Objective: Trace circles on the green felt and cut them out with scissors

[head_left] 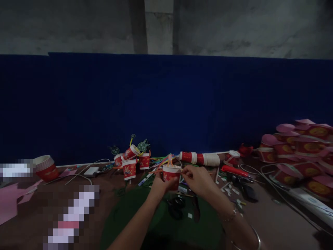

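My left hand (160, 185) is wrapped round a red paper cup (172, 172) with a white rim, held upright above the table. An orange strip (170, 160) stands up in a loop from the cup's mouth. Close to the rim on the other side, my right hand (197, 177) has its fingertips pinched together; what is between them, if anything, is too small to make out. Black-handled scissors (174, 207) lie on a green patch below the cup. Behind my hands are coloured strips (162, 159) and a lying stack of red and white paper cups (199, 158).
Decorated cups (129, 168) stand left of centre. Nested paper cups (46, 168) sit at far left near pink paper (9, 201). At right are a red glue gun (235, 171), white scraps (228, 190), cables and a heap of red and pink cups (309, 149). A blue panel (166, 104) rises behind.
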Tool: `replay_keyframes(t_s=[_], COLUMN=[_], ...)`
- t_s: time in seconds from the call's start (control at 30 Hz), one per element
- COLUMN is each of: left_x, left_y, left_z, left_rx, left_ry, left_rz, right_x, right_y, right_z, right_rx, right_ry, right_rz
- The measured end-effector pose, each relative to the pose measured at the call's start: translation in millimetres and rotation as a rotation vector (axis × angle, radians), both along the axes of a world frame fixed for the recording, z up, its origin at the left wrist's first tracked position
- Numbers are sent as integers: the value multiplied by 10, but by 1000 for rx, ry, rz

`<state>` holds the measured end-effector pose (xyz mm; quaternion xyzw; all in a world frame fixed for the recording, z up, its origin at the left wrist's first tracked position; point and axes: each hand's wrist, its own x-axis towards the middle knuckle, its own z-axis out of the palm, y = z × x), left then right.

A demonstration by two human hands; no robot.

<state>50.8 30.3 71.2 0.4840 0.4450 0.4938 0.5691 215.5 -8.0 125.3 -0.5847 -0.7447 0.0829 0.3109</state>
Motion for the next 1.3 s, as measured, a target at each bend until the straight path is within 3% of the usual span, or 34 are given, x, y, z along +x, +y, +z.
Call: replay_keyframes(t_s=[0.17,0.33,0.53,0.77,1.13,1.3], left_x=[50,-5,-9,-64,-57,-77], left_y=[-86,-131,-135,-89,-71,-86], left_z=[45,113,148,151,98,116], left_rx=[100,180,302,298,336,362], left_ry=[330,378,311,263,134,88], left_rz=[178,260,156,149,-18,-91], right_x=[-85,-94,-67,12,8,15], right_y=[-40,-84,-99,-100,-110,-91], right_z=[-15,9,57,38,49,68], right_rx=[23,1,31,-4,-11,-82], right_ry=[-48,-65,-125,14,46,222], right_rz=[53,136,193,237,194,143])
